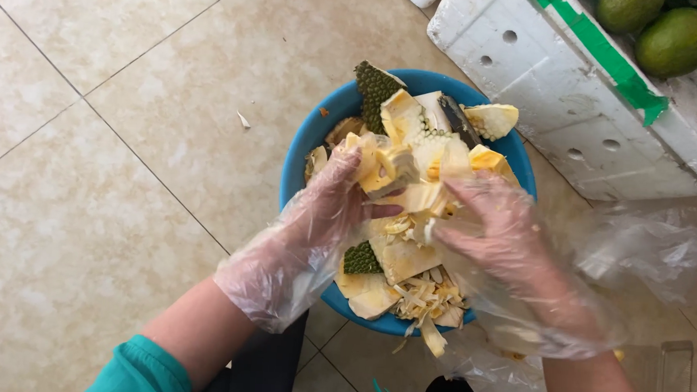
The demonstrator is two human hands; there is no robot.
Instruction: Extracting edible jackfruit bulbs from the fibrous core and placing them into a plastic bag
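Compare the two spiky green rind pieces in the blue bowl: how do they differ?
The upper rind piece sits at the blue bowl's far rim, larger and darker; the lower rind piece lies nearer the person, smaller, brighter green, just below the left hand. Both are bumpy-skinned, edged with pale flesh.

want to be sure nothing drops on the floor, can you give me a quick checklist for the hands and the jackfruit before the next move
1. Left hand gripping the jackfruit piece: ok, fingers curl round its left side.
2. Right hand gripping the same piece: ok, fingers press on its right side.
3. Piece held over the blue bowl: ok, it sits above the bowl.
4. Plastic gloves intact on both hands: cannot tell, the film is creased and loose.
5. Room in the bowl: not ok, rind scraps are heaped and overhang the near rim.
6. Floor free of bits: not ok, a small scrap lies left of the bowl.
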